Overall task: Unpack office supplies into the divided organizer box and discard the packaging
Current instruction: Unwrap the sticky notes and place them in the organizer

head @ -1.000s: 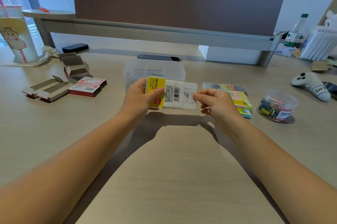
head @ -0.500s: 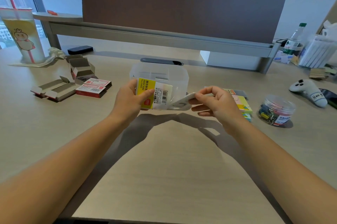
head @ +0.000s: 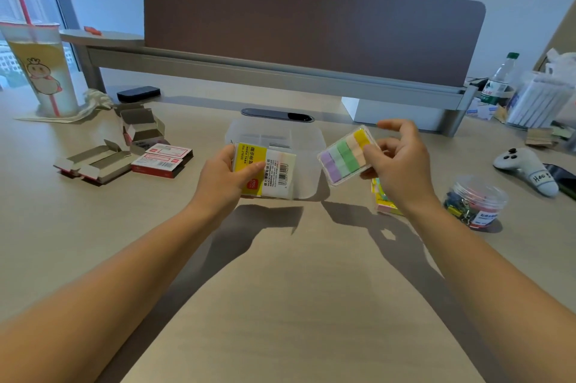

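Note:
My left hand (head: 223, 178) grips a clear plastic wrapper (head: 268, 174) with a yellow label and a barcode, held just above the desk. My right hand (head: 399, 161) pinches a clear flat case of index tabs (head: 344, 155) in purple, green, peach and yellow strips, lifted and tilted to the right of the wrapper. Behind both stands the translucent divided organizer box (head: 307, 142), partly hidden by the wrapper. A stack of coloured sticky notes (head: 385, 203) lies on the desk under my right wrist.
Opened cardboard boxes (head: 99, 161) and red staple boxes (head: 162, 158) lie at the left, with a drink cup (head: 40, 68) behind. A jar of binder clips (head: 477, 198), a white controller (head: 526, 172), a bottle (head: 498, 78) and a desk divider (head: 311, 21) are to the right and back.
My right hand has pulled the case of index tabs out of the wrapper and lifted it to the right. My left hand keeps the emptied wrapper.

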Tool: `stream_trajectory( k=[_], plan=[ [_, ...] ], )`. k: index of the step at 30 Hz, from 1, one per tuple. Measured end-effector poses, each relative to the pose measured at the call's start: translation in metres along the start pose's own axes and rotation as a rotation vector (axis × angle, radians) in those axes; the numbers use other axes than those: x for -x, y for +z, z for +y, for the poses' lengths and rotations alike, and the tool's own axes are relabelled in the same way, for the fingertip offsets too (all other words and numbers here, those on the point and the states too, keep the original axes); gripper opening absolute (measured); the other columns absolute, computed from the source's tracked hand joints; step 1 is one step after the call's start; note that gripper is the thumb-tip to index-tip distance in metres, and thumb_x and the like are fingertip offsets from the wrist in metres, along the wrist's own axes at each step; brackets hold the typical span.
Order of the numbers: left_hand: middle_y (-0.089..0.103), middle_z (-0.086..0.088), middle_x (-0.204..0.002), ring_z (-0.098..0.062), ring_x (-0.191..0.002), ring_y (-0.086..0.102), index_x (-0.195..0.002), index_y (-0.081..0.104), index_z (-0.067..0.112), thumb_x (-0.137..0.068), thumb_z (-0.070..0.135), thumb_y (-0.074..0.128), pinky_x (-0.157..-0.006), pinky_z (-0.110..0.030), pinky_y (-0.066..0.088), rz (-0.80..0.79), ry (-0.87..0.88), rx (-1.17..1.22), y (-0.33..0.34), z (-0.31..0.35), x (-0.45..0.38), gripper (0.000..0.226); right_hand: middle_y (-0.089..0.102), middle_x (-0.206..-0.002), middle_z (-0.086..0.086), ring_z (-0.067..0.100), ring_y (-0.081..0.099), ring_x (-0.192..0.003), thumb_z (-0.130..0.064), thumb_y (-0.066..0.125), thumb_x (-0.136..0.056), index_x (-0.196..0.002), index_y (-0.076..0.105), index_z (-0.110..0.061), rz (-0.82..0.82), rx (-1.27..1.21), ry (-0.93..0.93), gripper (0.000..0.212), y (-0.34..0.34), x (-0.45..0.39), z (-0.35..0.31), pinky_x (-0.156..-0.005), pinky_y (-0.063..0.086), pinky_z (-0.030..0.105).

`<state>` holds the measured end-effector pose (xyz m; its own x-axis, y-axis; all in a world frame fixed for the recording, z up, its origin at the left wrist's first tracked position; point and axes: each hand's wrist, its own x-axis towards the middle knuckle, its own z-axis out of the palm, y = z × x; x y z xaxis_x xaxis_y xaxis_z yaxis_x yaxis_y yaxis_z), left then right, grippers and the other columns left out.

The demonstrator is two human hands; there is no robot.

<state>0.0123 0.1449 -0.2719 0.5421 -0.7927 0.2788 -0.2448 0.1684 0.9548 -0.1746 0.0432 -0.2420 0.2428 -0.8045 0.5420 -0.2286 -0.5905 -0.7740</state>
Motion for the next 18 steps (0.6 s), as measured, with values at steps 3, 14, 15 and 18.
stream_trajectory(
  k=[3, 14, 15, 18],
  plan=[
    [0.057, -0.001, -0.098, -0.005, -0.072, 0.057, -0.107, 0.052, 0.009, -0.087, 0.011, 0.05, -0.049, -0.008, 0.05, -0.014, -0.002, -0.015, -0.001, 0.002, -0.003, 0.02, 0.061, -0.102, 0.009, 0.014, 0.061, -0.086, -0.019, 0.052, -0.088, -0.111, 0.047, -0.01, 0.102, -0.013, -0.037, 0.025, 0.008, -0.018, -0.006, -0.052, 0.05, 0.01],
    [0.059, 0.001, -0.092, -0.007, -0.074, 0.059, -0.092, 0.051, 0.016, -0.086, 0.011, 0.051, -0.054, -0.011, 0.052, -0.051, -0.008, 0.039, -0.004, -0.002, -0.014, 0.008, 0.059, -0.111, 0.013, 0.019, 0.057, -0.095, -0.017, 0.051, -0.089, -0.106, 0.053, -0.006, 0.02, 0.116, -0.073, 0.02, 0.045, -0.052, -0.014, -0.073, 0.054, 0.031],
    [0.059, 0.001, -0.092, -0.006, -0.074, 0.059, -0.092, 0.051, 0.016, -0.086, 0.011, 0.051, -0.055, -0.012, 0.052, -0.055, -0.01, 0.044, -0.005, -0.003, -0.014, 0.008, 0.059, -0.111, 0.014, 0.018, 0.055, -0.095, -0.016, 0.051, -0.089, -0.105, 0.054, -0.005, -0.006, 0.145, -0.08, 0.021, 0.046, -0.054, -0.015, -0.076, 0.053, 0.033],
    [0.06, 0.001, -0.092, -0.006, -0.075, 0.06, -0.093, 0.052, 0.017, -0.086, 0.012, 0.051, -0.055, -0.012, 0.053, -0.06, -0.012, 0.053, -0.008, -0.005, -0.015, 0.008, 0.06, -0.111, 0.015, 0.019, 0.053, -0.094, -0.016, 0.052, -0.088, -0.105, 0.056, -0.004, -0.081, 0.228, -0.107, 0.021, 0.047, -0.06, -0.015, -0.08, 0.052, 0.036]
  ],
)
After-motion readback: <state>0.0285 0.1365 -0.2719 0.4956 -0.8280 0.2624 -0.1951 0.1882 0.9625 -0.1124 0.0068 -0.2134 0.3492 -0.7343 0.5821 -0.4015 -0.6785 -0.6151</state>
